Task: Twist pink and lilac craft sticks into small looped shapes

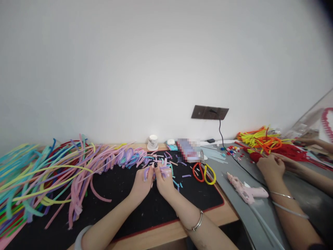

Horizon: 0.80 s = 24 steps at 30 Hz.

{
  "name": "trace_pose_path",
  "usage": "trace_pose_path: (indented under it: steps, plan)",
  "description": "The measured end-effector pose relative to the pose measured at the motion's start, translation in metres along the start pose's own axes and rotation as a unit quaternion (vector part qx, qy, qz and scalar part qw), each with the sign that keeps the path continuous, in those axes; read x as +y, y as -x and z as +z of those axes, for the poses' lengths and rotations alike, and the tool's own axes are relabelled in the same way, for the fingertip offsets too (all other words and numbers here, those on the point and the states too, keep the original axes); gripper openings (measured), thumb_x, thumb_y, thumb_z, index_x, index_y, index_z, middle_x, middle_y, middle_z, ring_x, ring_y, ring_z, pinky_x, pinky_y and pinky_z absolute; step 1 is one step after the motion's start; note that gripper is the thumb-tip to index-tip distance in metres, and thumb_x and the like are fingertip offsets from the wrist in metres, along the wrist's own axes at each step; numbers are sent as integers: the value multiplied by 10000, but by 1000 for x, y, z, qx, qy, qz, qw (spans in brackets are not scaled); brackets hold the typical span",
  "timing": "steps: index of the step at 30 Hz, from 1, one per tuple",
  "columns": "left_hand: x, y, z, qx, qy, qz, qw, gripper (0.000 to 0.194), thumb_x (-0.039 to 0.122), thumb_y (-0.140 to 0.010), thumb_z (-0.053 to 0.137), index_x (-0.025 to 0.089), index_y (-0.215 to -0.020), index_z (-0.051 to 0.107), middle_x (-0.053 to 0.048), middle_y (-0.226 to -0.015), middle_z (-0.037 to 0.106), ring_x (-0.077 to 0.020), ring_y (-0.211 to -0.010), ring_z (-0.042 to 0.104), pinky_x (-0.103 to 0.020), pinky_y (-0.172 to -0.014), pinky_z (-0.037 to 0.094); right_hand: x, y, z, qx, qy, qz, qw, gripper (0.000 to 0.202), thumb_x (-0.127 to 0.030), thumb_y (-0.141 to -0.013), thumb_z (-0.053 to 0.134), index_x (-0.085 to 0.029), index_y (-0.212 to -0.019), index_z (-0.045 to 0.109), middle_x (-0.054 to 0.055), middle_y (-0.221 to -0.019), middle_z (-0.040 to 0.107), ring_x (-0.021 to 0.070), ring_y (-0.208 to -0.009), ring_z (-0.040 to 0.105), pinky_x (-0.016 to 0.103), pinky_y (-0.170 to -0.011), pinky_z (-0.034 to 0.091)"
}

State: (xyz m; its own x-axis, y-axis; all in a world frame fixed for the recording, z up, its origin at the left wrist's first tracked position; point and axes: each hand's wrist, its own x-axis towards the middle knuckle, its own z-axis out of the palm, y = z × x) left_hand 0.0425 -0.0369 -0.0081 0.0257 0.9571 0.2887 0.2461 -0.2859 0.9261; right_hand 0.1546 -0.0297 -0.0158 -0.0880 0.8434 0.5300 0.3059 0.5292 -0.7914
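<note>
My left hand point(142, 180) and my right hand point(164, 180) meet over the black mat, thumbs side by side. Between them they pinch a small bunch of lilac pipe cleaners point(164, 170); my fingers cover much of it. Cut pipe cleaner pieces point(186, 176) in purple, teal and pink lie scattered around and behind my hands. To the left spreads a big heap of long pastel pipe cleaners point(80, 166). Scissors with one red and one yellow handle point(209, 174) rest at the right of my right hand.
A paper cup point(152, 143) stands by the wall, near a blurred-out box point(188, 150). On the grey table at right lie a pink glue gun point(247, 190) and its black cord point(239, 163). A co-worker's hands point(273, 168) handle something red beside orange and yellow pipe cleaners point(260, 137).
</note>
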Motion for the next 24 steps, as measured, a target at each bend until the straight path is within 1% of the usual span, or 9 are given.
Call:
trace_pose_path:
  steps: [6,8,11,14,15,17,19,20,24]
  plan:
    - [-2,2,1,-27,104,-38,993,531,515,-882,394,204,-452,385,38,-366,369,-91,-362,362,-228,-427,304,0,3,3,-8,-28,19,999,378,-398,-959,318,-208,-662,453,-2,-541,488,142,-504,467,267,-541,394]
    - [-2,0,-2,-34,146,-40,988,511,526,-872,411,195,-483,426,36,-396,399,-97,-377,389,-228,-427,319,0,1,1,6,-25,19,999,379,-393,-955,319,-208,-652,451,2,-539,488,144,-512,466,270,-554,400]
    - [-1,-9,-14,-49,175,-32,983,378,497,-855,451,168,-720,577,32,-514,508,-116,-427,458,-237,-459,382,1,-8,-9,27,0,13,1000,365,-393,-934,358,-196,-645,463,15,-585,509,142,-552,469,269,-571,397]
    - [-1,-19,-27,-78,141,-37,986,341,432,-791,568,165,-997,617,2,-711,632,-139,-568,565,-242,-550,453,4,-19,-24,-44,-4,42,998,326,-372,-912,408,-176,-670,506,3,-594,513,125,-538,450,244,-533,373]
    - [-2,-22,-31,-112,118,-37,986,342,406,-766,608,160,-1003,630,-16,-769,661,-152,-650,600,-242,-604,468,5,-22,-28,-80,1,49,996,314,-353,-906,423,-173,-663,509,-6,-579,502,118,-524,440,235,-523,364]
    - [-3,-24,-34,-216,79,-49,972,305,385,-745,645,146,-934,661,-45,-822,696,-168,-739,631,-243,-664,475,6,-25,-34,-150,16,48,987,297,-300,-893,443,-171,-632,504,-19,-559,492,110,-515,438,223,-519,359]
    - [-4,-23,-35,-322,69,-78,941,276,398,-763,635,133,-834,671,-67,-802,715,-171,-727,649,-249,-676,483,5,-24,-35,-206,26,34,978,297,-261,-882,453,-172,-601,490,-24,-546,497,108,-521,453,214,-524,365]
    - [-4,-22,-35,-358,74,-96,926,284,408,-776,622,129,-801,669,-74,-779,720,-170,-702,655,-252,-669,488,4,-23,-35,-226,25,29,973,299,-251,-879,453,-173,-593,486,-26,-541,501,107,-522,462,210,-525,369]
    - [2,-14,-33,-412,129,-159,888,351,464,-799,589,127,-724,650,-86,-684,721,-161,-600,658,-247,-617,493,-4,-19,-32,-267,-10,46,962,279,-236,-877,450,-174,-609,494,-32,-535,524,102,-509,479,202,-514,378]
